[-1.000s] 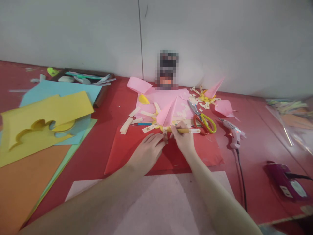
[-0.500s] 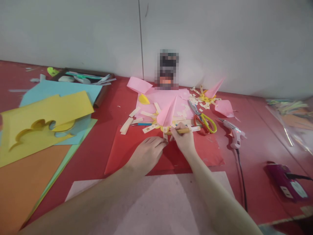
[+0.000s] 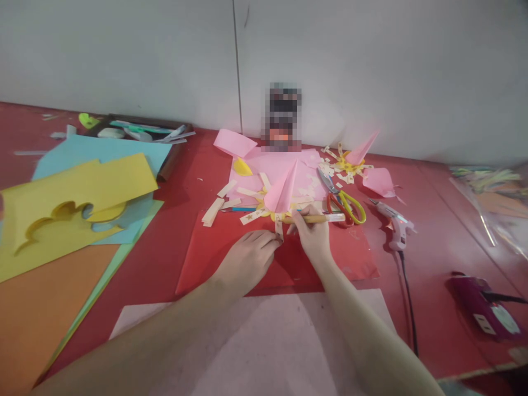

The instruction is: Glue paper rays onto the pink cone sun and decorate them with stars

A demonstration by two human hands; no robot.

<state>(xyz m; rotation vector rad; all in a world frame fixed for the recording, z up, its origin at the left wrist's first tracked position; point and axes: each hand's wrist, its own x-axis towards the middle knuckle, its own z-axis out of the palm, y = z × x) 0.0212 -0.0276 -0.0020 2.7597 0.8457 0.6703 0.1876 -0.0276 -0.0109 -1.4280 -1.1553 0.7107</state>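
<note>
Pinches paper strip with left hand at six o'clock from pink cone, clamps pen in right hand; apparently drawing, next needs steady strip.

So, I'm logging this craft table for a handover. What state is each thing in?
Pen: held in the right hand, tip at a paper strip.
Paper strip: flat, left hand at its lower end.
Front pink cone: point up.
Scissors: lying unheld.
Glue gun: lying on its side, cord attached.
Yellow sheet: cut along curves.
Tray: uncovered, holding small items.
</note>
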